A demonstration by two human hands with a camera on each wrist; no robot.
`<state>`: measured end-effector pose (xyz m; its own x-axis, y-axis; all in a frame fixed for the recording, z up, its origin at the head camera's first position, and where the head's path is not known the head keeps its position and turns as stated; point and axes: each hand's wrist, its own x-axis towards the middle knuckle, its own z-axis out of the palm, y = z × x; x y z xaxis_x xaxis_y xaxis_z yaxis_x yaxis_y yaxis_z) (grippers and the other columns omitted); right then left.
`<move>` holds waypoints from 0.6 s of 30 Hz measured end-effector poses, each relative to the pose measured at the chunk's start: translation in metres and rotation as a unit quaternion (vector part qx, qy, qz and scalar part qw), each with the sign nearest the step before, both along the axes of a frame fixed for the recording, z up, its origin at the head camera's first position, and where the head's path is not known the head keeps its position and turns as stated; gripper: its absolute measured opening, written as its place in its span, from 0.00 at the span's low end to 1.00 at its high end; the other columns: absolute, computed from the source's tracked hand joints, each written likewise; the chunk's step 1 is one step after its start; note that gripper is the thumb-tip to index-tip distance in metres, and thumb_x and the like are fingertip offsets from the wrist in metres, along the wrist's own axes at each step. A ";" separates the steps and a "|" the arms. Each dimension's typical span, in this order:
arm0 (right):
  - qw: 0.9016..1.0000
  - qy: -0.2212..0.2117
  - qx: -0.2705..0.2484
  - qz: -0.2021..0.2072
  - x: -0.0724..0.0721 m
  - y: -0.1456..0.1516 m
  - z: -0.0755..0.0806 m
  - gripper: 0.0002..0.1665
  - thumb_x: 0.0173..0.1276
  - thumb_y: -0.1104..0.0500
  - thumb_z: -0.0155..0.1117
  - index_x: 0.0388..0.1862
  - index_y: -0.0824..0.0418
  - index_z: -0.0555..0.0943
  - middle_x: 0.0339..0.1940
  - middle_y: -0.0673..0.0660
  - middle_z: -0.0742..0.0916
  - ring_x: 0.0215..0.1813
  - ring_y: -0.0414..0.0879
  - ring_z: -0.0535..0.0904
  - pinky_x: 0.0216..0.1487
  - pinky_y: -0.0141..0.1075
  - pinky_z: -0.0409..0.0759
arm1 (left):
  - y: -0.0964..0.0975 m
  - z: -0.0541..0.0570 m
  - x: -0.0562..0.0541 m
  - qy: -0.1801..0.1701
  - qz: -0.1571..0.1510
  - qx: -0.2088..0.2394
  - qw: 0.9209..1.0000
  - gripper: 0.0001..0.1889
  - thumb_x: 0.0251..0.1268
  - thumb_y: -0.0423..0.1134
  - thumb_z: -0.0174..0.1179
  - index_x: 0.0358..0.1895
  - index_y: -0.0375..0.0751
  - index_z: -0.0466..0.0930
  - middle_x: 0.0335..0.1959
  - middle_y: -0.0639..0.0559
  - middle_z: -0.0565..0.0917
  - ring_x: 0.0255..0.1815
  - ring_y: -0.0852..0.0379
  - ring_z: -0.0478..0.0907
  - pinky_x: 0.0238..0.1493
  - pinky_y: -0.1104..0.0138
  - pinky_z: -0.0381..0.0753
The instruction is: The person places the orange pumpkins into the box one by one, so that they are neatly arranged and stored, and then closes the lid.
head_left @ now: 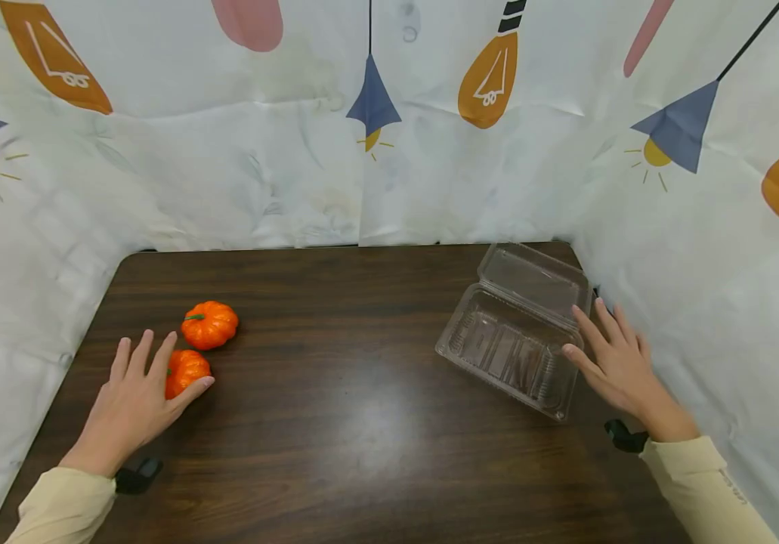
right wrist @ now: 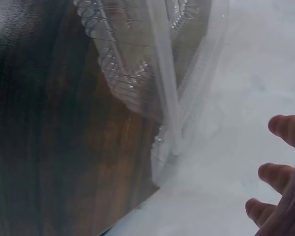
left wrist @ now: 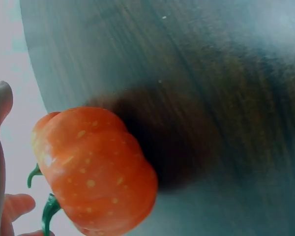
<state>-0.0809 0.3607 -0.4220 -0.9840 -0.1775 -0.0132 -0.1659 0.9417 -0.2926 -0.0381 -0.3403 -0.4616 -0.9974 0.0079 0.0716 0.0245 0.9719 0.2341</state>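
Two small orange toy pumpkins with green stems lie at the left of the table. My left hand [head_left: 129, 408], fingers spread, is beside the nearer pumpkin [head_left: 187, 373] and partly hides it; the farther pumpkin [head_left: 210, 326] sits just beyond. In the left wrist view the near pumpkin [left wrist: 96, 172] fills the lower left, with the thumb and fingertips apart from it. At the right lies a clear plastic clamshell box [head_left: 505, 344] with its lid folded back. My right hand [head_left: 623, 368] hovers at its right edge, fingers spread; whether it touches the box is unclear.
A dark wooden table [head_left: 362, 423] carries everything. White cloth [head_left: 430, 181] printed with lamps and bulbs rises along its back and both sides. The box's lid [head_left: 532, 279] reaches near the table's back right corner, close to the cloth.
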 end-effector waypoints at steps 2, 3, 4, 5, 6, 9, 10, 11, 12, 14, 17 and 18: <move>1.000 0.005 -0.014 -0.008 0.001 0.001 -0.004 0.42 0.83 0.38 0.46 0.87 0.48 0.47 0.88 0.65 0.45 0.87 0.71 0.34 0.67 0.82 0.45 | -0.001 -0.002 0.002 0.012 -0.008 0.014 1.000 0.52 0.66 0.65 0.64 0.78 0.29 0.57 0.75 0.15 0.57 0.78 0.16 0.49 0.62 0.21 0.62; 1.000 0.009 -0.019 -0.011 0.002 0.002 -0.006 0.42 0.83 0.39 0.46 0.87 0.49 0.48 0.88 0.65 0.45 0.86 0.72 0.36 0.66 0.83 0.46 | -0.001 -0.003 0.003 0.012 -0.006 0.020 1.000 0.52 0.66 0.65 0.64 0.78 0.29 0.56 0.75 0.15 0.56 0.77 0.15 0.50 0.63 0.21 0.62; 0.999 0.013 -0.026 -0.014 0.002 0.003 -0.008 0.41 0.84 0.40 0.46 0.87 0.50 0.48 0.88 0.66 0.46 0.86 0.74 0.37 0.65 0.84 0.47 | 0.000 -0.004 0.004 0.011 -0.001 0.028 1.000 0.52 0.66 0.65 0.64 0.78 0.29 0.56 0.75 0.16 0.57 0.75 0.15 0.52 0.62 0.21 0.62; 0.999 0.018 -0.034 -0.015 0.003 0.004 -0.010 0.41 0.84 0.40 0.47 0.87 0.51 0.49 0.88 0.67 0.47 0.85 0.75 0.39 0.64 0.84 0.47 | 0.000 -0.005 0.004 0.011 0.002 0.035 0.999 0.51 0.66 0.64 0.65 0.78 0.30 0.56 0.75 0.16 0.57 0.72 0.15 0.54 0.61 0.22 0.63; 0.999 0.023 -0.043 -0.016 0.004 0.005 -0.013 0.41 0.84 0.41 0.47 0.87 0.53 0.49 0.88 0.68 0.48 0.84 0.77 0.41 0.63 0.85 0.47 | 0.000 -0.005 0.005 0.012 0.006 0.042 0.999 0.51 0.66 0.64 0.65 0.78 0.30 0.56 0.74 0.17 0.58 0.70 0.15 0.57 0.60 0.22 0.64; 0.996 0.024 -0.080 -0.020 0.006 0.008 -0.020 0.41 0.84 0.44 0.48 0.87 0.56 0.49 0.86 0.72 0.50 0.81 0.82 0.45 0.63 0.84 0.49 | 0.002 -0.007 0.006 0.013 0.021 0.056 0.998 0.50 0.66 0.62 0.66 0.78 0.32 0.57 0.71 0.18 0.61 0.60 0.15 0.62 0.48 0.23 0.67; 0.995 0.022 -0.091 -0.024 0.007 0.008 -0.021 0.41 0.85 0.45 0.48 0.87 0.57 0.49 0.86 0.73 0.50 0.80 0.83 0.46 0.63 0.83 0.50 | 0.002 -0.008 0.006 0.018 0.022 0.059 0.998 0.49 0.66 0.61 0.67 0.77 0.31 0.59 0.70 0.19 0.62 0.58 0.15 0.63 0.47 0.24 0.68; 0.994 0.020 -0.102 -0.029 0.008 0.008 -0.023 0.41 0.85 0.45 0.48 0.87 0.58 0.48 0.85 0.74 0.50 0.79 0.83 0.48 0.64 0.82 0.51 | 0.002 -0.009 0.006 0.025 0.020 0.061 0.998 0.48 0.66 0.60 0.68 0.76 0.30 0.60 0.68 0.18 0.63 0.56 0.16 0.64 0.47 0.25 0.68; 0.993 0.017 -0.111 -0.035 0.009 0.009 -0.024 0.41 0.85 0.45 0.48 0.87 0.58 0.48 0.85 0.75 0.51 0.78 0.83 0.50 0.64 0.81 0.54 | 0.002 -0.009 0.006 0.030 0.019 0.063 0.997 0.47 0.65 0.59 0.69 0.75 0.28 0.61 0.67 0.18 0.64 0.55 0.16 0.65 0.48 0.26 0.68; 0.991 0.014 -0.124 -0.051 0.011 0.009 -0.026 0.42 0.84 0.45 0.48 0.87 0.58 0.47 0.84 0.75 0.53 0.75 0.83 0.58 0.63 0.78 0.62 | 0.002 -0.011 0.006 0.040 0.016 0.066 0.997 0.46 0.65 0.57 0.69 0.73 0.26 0.63 0.65 0.18 0.65 0.53 0.17 0.66 0.49 0.27 0.68; 0.988 0.014 -0.138 -0.074 0.015 0.009 -0.030 0.42 0.84 0.45 0.49 0.87 0.58 0.48 0.80 0.77 0.58 0.68 0.80 0.69 0.58 0.74 0.72 | 0.003 -0.012 0.008 0.050 0.015 0.073 0.996 0.44 0.65 0.55 0.70 0.71 0.24 0.65 0.64 0.19 0.67 0.54 0.19 0.67 0.51 0.29 0.69; 0.986 0.015 -0.143 -0.081 0.016 0.010 -0.032 0.42 0.84 0.46 0.49 0.86 0.59 0.49 0.79 0.78 0.60 0.65 0.79 0.71 0.57 0.73 0.74 | 0.003 -0.012 0.008 0.051 0.016 0.075 0.996 0.44 0.65 0.54 0.71 0.71 0.24 0.65 0.64 0.19 0.67 0.54 0.20 0.67 0.51 0.29 0.69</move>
